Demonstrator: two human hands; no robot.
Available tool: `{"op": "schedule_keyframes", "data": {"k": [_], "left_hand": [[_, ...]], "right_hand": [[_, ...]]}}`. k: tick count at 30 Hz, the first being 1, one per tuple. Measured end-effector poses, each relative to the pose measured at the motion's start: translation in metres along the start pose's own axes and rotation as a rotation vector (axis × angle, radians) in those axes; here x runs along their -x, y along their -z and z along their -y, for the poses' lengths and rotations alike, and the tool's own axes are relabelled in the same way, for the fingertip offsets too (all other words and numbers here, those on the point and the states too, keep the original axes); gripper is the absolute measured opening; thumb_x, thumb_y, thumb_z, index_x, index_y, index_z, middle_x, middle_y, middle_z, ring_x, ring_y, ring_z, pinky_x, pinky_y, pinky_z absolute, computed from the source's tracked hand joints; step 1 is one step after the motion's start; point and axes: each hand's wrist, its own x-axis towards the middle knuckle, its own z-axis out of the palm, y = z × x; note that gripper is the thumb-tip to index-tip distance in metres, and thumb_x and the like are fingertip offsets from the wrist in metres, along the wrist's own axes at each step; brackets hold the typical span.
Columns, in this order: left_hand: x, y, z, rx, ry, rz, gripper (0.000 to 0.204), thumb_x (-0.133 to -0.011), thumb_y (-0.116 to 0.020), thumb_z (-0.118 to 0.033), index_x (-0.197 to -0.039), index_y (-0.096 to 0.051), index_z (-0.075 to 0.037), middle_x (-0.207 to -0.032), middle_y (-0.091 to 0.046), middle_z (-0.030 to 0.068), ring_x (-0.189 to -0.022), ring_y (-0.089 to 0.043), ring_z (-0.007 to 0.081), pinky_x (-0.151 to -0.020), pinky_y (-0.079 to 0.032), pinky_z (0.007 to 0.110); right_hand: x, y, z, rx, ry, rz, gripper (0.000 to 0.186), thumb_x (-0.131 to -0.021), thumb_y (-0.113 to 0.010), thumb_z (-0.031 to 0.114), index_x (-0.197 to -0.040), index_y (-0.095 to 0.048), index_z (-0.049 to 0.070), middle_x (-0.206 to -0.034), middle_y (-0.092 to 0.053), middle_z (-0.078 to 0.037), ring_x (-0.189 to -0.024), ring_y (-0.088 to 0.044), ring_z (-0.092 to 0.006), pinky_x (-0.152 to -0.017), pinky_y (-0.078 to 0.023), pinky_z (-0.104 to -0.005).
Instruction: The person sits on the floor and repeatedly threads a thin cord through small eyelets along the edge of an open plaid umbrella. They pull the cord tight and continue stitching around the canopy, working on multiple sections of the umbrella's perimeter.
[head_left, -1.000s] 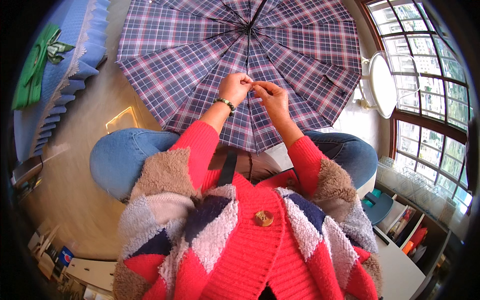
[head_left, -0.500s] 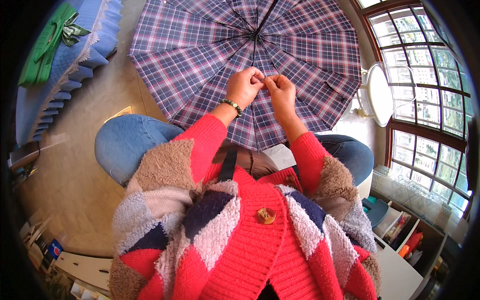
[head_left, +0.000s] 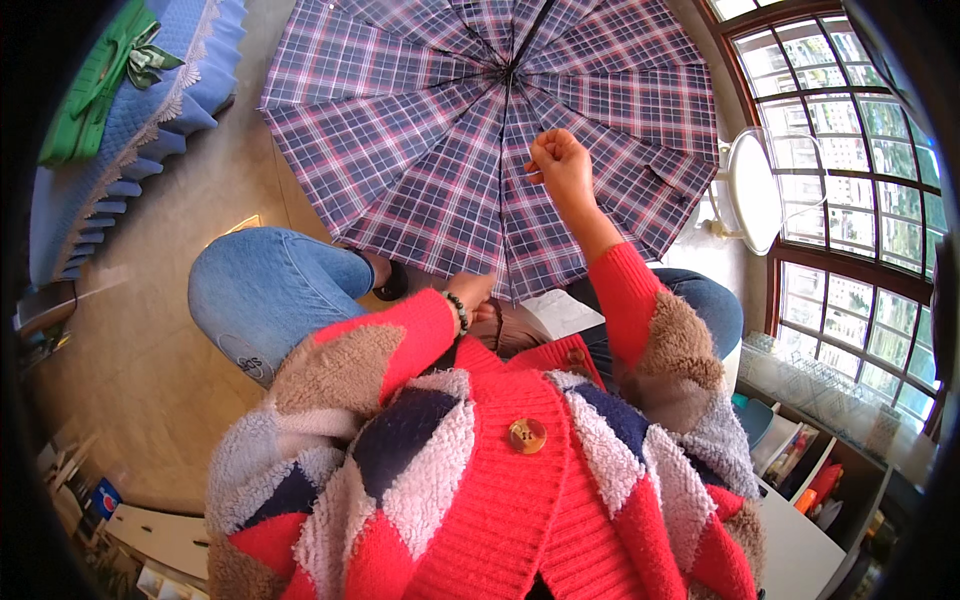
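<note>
An open umbrella [head_left: 400, 165] in dark blue plaid with red and white lines lies inside up before me, its black ribs meeting at the hub. Over its near right panels I hold up my right hand [head_left: 562, 170], thumb and fingertips pinched; whatever is between them is too small to make out. My left hand [head_left: 468, 292], with a beaded bracelet [head_left: 459, 314] at the wrist, is low by the canopy's near edge. Its fingers look curled, and what they hold is hidden. Brown cloth [head_left: 515, 335] and a white sheet [head_left: 562, 312] lie just beneath.
My bent knees in jeans [head_left: 270, 290] flank the umbrella. A round white-framed stand [head_left: 752, 190] is at the right by the window [head_left: 840, 130]. At far left is a blue lace-edged cover [head_left: 165, 130] with a green item [head_left: 85, 110]; an open drawer [head_left: 815, 480] is lower right.
The hands were together over the canopy, fingertips meeting. My left hand has come down toward my lap; the right has stayed up, still pinched and slightly turned.
</note>
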Motion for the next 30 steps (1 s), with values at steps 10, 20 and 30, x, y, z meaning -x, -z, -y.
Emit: {"op": "schedule_keyframes", "data": {"k": [10,20,30], "left_hand": [[-0.035,0.019,0.012,0.067,0.142,0.181,0.036,-0.087,-0.059,-0.037,-0.091,-0.056,-0.002,-0.072,-0.058,0.0085,-0.061,-0.061,0.0204,-0.049,-0.050,0.031],[-0.066,0.016,-0.001,-0.379,-0.397,-0.586,0.030,-0.089,-0.055,-0.022,-0.097,-0.057,0.007,-0.091,-0.062,0.0216,-0.081,-0.064,0.0348,-0.070,-0.050,0.046],[-0.038,0.099,-0.136,-0.441,-0.634,-1.063,0.025,-0.091,-0.045,-0.024,-0.098,-0.058,-0.003,-0.100,-0.062,0.0212,-0.095,-0.057,0.0407,-0.077,-0.045,0.049]], "right_hand": [[-0.012,-0.009,0.006,0.010,-0.022,0.009,0.002,-0.088,-0.056,0.004,-0.088,-0.054,0.002,-0.074,-0.058,-0.004,-0.065,-0.061,-0.0118,-0.057,-0.052,-0.0228],[-0.015,-0.004,-0.022,0.056,0.033,-0.012,0.003,-0.082,-0.059,0.004,-0.082,-0.056,0.003,-0.062,-0.059,-0.003,-0.058,-0.059,-0.0097,-0.053,-0.045,-0.0231],[-0.053,-0.011,-0.046,0.401,0.077,0.062,0.009,-0.076,-0.062,0.012,-0.079,-0.061,0.003,-0.066,-0.065,-0.006,-0.062,-0.063,-0.0168,-0.061,-0.047,-0.0300]]}}
